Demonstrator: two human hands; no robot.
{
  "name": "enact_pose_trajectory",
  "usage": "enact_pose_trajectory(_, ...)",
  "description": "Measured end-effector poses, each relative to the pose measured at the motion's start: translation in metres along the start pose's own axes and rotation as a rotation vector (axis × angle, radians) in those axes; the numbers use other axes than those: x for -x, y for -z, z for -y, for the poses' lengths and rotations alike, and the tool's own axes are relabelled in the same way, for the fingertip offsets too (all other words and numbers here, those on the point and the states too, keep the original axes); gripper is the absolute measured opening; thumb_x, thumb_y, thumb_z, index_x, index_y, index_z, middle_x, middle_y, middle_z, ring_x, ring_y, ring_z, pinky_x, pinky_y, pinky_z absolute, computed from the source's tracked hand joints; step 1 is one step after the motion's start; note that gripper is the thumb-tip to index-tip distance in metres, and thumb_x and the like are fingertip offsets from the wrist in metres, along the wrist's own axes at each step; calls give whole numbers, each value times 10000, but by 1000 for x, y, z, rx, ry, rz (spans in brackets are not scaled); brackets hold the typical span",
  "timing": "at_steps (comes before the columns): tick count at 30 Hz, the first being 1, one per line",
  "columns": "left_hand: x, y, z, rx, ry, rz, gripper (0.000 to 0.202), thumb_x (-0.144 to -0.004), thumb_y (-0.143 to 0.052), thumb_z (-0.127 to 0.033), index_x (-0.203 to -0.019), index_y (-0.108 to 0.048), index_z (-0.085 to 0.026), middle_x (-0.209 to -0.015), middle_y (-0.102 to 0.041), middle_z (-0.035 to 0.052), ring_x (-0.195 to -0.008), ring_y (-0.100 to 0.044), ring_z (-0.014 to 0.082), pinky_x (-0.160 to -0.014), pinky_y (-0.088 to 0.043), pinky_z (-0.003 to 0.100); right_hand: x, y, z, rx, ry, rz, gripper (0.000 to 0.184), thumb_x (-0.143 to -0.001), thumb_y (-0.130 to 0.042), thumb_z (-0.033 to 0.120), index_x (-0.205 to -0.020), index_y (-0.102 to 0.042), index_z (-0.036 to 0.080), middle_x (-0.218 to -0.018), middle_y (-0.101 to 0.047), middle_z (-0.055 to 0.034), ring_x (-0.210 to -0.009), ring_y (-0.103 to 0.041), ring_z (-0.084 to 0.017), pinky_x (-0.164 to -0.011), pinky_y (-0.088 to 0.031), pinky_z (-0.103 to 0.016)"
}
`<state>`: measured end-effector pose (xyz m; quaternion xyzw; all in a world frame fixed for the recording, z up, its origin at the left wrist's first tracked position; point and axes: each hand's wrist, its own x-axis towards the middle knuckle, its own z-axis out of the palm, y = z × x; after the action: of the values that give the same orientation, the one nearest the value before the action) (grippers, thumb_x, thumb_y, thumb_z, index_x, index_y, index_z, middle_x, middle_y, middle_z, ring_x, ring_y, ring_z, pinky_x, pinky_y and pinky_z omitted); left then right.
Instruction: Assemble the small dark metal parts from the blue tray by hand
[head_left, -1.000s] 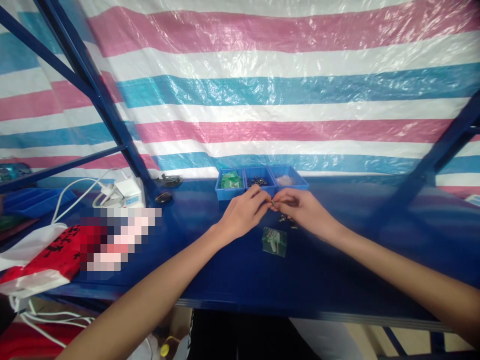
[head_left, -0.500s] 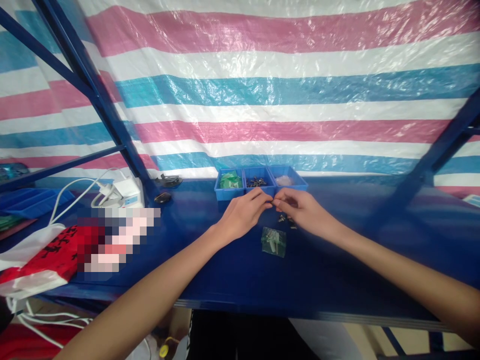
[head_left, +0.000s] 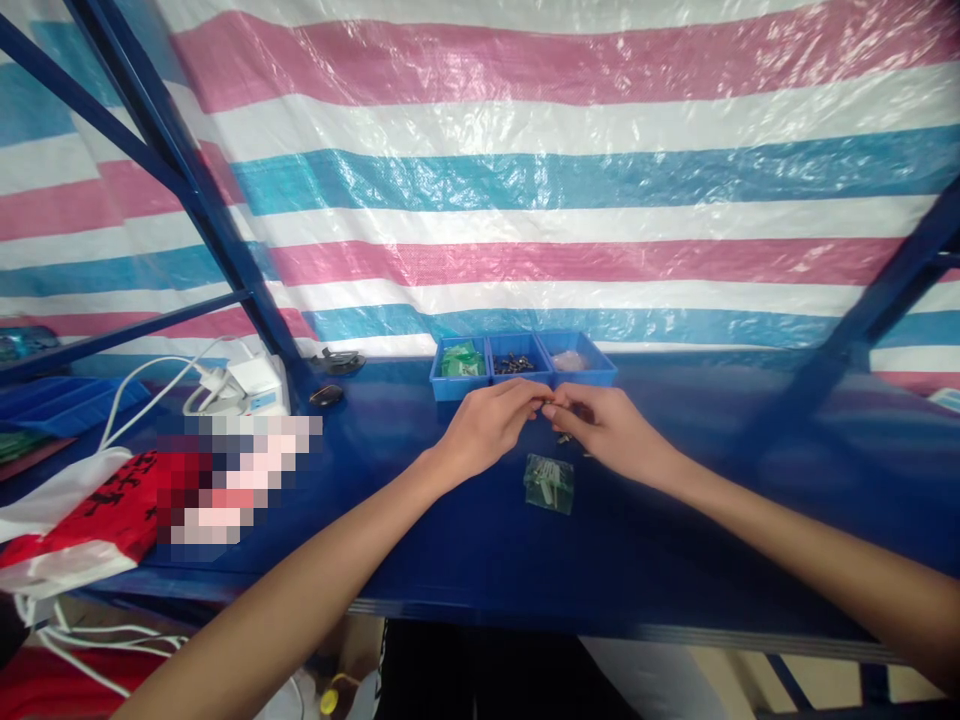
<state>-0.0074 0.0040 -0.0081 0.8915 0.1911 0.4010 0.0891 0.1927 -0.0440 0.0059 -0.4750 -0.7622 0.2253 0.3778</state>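
Fingertip to fingertip, my left hand [head_left: 491, 425] and my right hand [head_left: 600, 425] meet over the blue table, just in front of the bins. Both are closed in a pinch around something tiny and dark, mostly covered by the fingers. Small metal pieces [head_left: 564, 437] lie on the table, partly hidden under my right hand. Nearer to me rests a clear greenish plastic bag [head_left: 549, 484] with white and metal pieces in it. Behind the hands stand three joined blue bins: one with green packets [head_left: 460, 360], one with small metal fittings [head_left: 513, 364], one with clear plastic pieces [head_left: 570, 361].
A white power strip with plugs [head_left: 247, 385] and a red and white bag [head_left: 127, 510] occupy the table's left side. Two dark objects, one a small black oval [head_left: 326, 396], lie near the left frame post. A striped plastic sheet [head_left: 562, 180] hangs behind.
The fingers have shifted slightly, and my right hand's fingertips overlap the left's more closely. My right hand covers more of the loose metal pieces. Bins and bag stay where they were.
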Motion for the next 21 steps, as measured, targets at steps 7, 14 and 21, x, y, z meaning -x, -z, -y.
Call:
enact_pose_trajectory(7,0,-1,-2,-21,54,-16,205,-1036,-515,-276,-1175,-652,-215,-1147,-742,59,-999,-720,184,-839,-562,295,0,2,2,-51,-40,-35,413,-956,-560,541,-701,-567,216,-654,-606,-12,-549,-553,-155,-514,-419,-292)
enact_pose_trajectory(14,-5,-3,-6,155,158,-68,178,-1015,-556,-260,-1004,-721,-193,-887,-759,18,-730,-694,123,-697,-537,242,-1,7,4,-170,-78,32,335,-956,-567,512,-863,-642,199,-835,-681,-48,-616,-550,-146,-513,-442,-264)
enact_pose_trajectory(21,-9,-2,-7,277,282,-185,133,-905,-728,-321,-940,-763,-198,-859,-737,25,-680,-661,120,-600,-498,240,-4,4,1,-361,-144,62,357,-904,-649,529,-926,-714,179,-883,-715,-75,-629,-541,-130,-542,-453,-261)
